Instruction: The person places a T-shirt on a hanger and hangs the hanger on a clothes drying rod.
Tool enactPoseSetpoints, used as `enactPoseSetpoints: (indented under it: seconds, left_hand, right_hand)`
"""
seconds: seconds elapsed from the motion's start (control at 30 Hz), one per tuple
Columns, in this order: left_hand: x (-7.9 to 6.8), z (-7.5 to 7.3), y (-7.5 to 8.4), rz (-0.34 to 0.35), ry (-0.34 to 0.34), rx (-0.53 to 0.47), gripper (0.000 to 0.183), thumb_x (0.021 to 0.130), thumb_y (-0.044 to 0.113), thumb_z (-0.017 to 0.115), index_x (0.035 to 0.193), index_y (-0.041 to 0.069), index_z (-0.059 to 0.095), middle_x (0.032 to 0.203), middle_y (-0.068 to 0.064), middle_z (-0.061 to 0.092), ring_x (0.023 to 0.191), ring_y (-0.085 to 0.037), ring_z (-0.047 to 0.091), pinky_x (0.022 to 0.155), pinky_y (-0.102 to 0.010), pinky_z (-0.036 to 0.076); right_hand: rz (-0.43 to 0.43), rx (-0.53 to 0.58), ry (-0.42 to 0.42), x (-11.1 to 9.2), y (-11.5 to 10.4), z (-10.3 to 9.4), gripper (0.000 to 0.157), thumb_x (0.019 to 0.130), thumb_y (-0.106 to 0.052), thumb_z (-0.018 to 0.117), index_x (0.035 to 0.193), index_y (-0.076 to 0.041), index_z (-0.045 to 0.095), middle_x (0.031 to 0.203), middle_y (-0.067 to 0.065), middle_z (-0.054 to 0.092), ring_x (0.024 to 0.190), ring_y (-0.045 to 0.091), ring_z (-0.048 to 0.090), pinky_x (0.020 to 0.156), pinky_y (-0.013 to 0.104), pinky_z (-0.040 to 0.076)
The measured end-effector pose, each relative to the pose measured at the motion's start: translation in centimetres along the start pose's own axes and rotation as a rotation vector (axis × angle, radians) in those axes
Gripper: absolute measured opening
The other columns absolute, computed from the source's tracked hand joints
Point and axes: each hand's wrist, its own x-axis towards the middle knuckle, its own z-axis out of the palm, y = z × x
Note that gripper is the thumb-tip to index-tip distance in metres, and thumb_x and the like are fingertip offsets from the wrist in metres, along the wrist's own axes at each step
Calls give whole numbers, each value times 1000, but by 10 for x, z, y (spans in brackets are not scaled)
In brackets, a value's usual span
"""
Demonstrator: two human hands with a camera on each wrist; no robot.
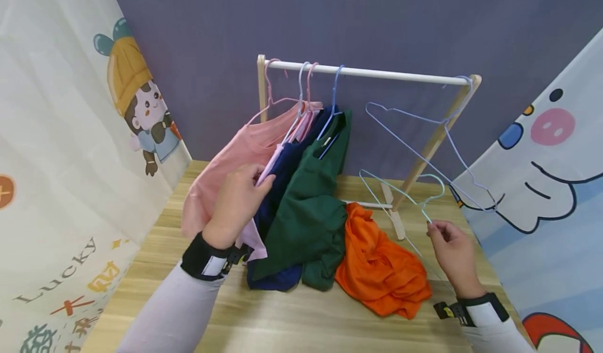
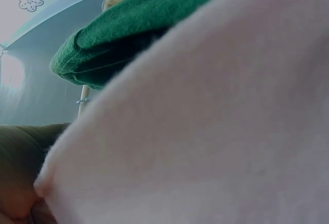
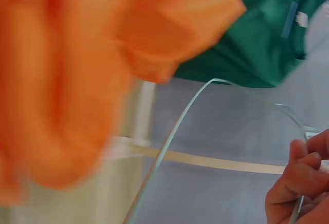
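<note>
My left hand (image 1: 242, 201) pinches the shoulder edge of a pale lilac shirt (image 1: 253, 239) hung on a pale hanger. That cloth (image 2: 195, 126) fills most of the left wrist view, and a bit of the hand shows at its lower left. My right hand (image 1: 454, 253) holds a mint-green hanger (image 1: 390, 187) near the base of its hook, between thumb and fingers. In the right wrist view, the bare hanger wire (image 3: 168, 131) runs past the fingers. Beside the lilac shirt hang a pink shirt (image 1: 212, 196), a navy garment (image 1: 282, 177) and a green garment (image 1: 306, 222).
The garments hang at the left of a white rail (image 1: 391, 74) on a wooden stand. A bare periwinkle hanger (image 1: 414, 115) hangs at its right end. Crumpled orange cloth (image 1: 381, 269) lies on the wooden tabletop (image 1: 245, 327) between the arms. Printed curtains stand on both sides.
</note>
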Motion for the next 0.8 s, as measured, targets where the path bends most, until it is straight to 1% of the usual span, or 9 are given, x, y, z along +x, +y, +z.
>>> enactPoseSetpoints:
  seconds: [0.13,0.23,0.3,0.43,0.5,0.6,0.7,0.77,0.8]
  left_hand:
    - [1,1,1,-1,-1,7,19,97,26,74,97,6,73,79,-8,67,71,-25,63,65,-36,46]
    - [0,0,1,-6,1,8,19,97,25,75,98,6,73,79,-9,66,72,-26,62,66,-36,46]
    - [0,0,2,-9,-1,7,20,97,26,75,99,6,73,80,-8,66,73,-26,62,67,-36,46]
    - [-1,-1,4,-6,-1,16,22,97,27,75,101,6,72,81,-9,66,73,-27,63,67,-38,48]
    - [-2,-2,7,13,17,26,24,97,28,75,104,5,70,83,-11,66,75,-29,63,68,-40,50]
    - [-5,-4,16,105,104,55,28,98,27,73,112,3,69,94,-14,69,84,-32,65,76,-44,55]
    - [-9,-4,33,287,200,57,30,98,22,72,120,0,70,107,-15,73,94,-33,69,87,-46,58]
    - [-14,-1,47,425,200,44,29,98,18,73,120,0,71,109,-14,74,98,-30,70,92,-43,58]
    - [-16,3,55,489,171,34,28,97,18,74,119,1,72,108,-12,75,99,-28,71,92,-41,58]
  right_hand:
    - [2,-11,5,-19,18,13,10,98,-6,68,97,3,74,71,-10,65,57,1,48,49,17,37]
    - [11,2,-5,-26,25,21,11,99,-6,67,97,3,74,74,2,67,59,2,48,50,16,37]
    - [24,10,-16,-28,28,25,11,99,-6,67,98,3,74,76,7,68,60,2,48,49,17,38]
    - [68,-12,-47,-32,33,29,12,99,-8,68,99,1,74,78,8,69,62,1,50,50,17,39]
    - [89,-23,-61,-34,34,31,13,100,-9,67,102,2,74,80,7,69,64,1,52,52,17,41]
    - [116,-33,-77,-36,36,32,16,102,-12,66,105,1,74,83,7,70,67,1,53,56,16,43]
    - [120,-30,-75,-37,37,33,16,102,-12,65,106,1,74,86,10,71,68,1,53,57,16,43]
    - [115,-30,-73,-37,38,34,16,102,-12,66,106,0,74,86,11,71,68,1,54,57,16,43]
    - [114,-30,-73,-37,38,34,15,102,-12,66,106,0,74,87,12,72,68,1,54,58,15,43]
